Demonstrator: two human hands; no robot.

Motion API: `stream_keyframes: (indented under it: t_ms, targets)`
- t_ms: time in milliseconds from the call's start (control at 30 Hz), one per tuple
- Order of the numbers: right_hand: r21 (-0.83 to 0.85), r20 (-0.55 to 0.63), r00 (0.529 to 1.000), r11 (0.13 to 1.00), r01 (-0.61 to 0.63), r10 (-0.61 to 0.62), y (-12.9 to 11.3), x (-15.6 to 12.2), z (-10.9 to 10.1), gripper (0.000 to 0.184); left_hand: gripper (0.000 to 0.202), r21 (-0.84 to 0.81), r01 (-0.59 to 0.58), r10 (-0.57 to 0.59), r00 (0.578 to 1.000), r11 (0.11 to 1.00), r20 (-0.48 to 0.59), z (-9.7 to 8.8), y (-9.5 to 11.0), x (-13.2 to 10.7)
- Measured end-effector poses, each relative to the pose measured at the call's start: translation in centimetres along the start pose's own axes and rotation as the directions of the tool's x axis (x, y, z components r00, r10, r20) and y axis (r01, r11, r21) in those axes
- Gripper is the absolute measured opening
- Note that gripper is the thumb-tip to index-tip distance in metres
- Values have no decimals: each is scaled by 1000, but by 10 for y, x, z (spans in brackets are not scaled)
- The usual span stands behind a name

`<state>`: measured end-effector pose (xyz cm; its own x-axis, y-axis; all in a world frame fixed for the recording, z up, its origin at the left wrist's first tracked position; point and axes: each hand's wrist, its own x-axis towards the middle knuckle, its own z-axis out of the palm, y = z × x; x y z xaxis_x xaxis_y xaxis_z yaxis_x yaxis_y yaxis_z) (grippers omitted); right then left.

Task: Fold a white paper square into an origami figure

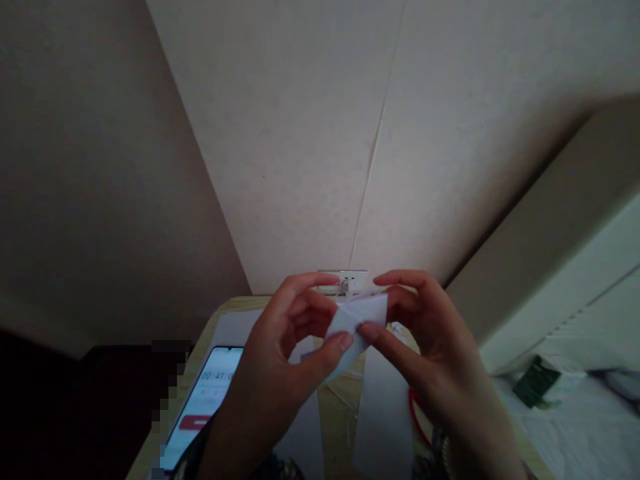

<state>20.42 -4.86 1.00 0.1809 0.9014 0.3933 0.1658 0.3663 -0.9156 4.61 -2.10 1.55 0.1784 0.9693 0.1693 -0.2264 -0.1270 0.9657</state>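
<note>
A small folded piece of white paper [357, 319] is held up above the table between both my hands. My left hand [285, 353] pinches its lower left part, thumb in front and fingers curled behind. My right hand [427, 340] grips its right side, thumb pressed on the front next to my left thumb and fingers arched over the top edge. The paper shows creases and a pointed shape.
Below lies a light wooden table [220, 310] with white paper sheets [383, 407], a phone [203, 407] with a timer screen at the left, and something red [417, 417] under my right wrist. A wall socket [353, 277] sits behind. A bed with a dark green packet [535, 380] is at the right.
</note>
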Motion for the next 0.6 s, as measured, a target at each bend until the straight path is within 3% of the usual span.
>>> stream_keyframes:
  t_ms: [67, 167, 300, 533, 600]
  targets:
    - [10, -6, 1000, 1000, 16, -16, -1, 0, 0, 41, 49, 58, -21, 18, 998, 998, 60, -4, 0, -2]
    - [-25, 14, 999, 998, 53, -52, -1, -1, 1, 32, 63, 180, -106, 73, 981, 978, 178, -13, -4, -3]
    - [-142, 27, 998, 988, 60, -56, -2, -3, 2, 18, 64, 281, -218, 170, 968, 934, 185, -20, -11, -1]
    - [-294, 192, 970, 934, 204, -151, -10, -2, -2, 20, 60, 387, -310, 214, 938, 868, 272, -28, -2, 3]
    - [-298, 178, 970, 931, 213, -165, -10, -2, -2, 19, 58, 392, -310, 223, 942, 866, 252, -30, -2, 4]
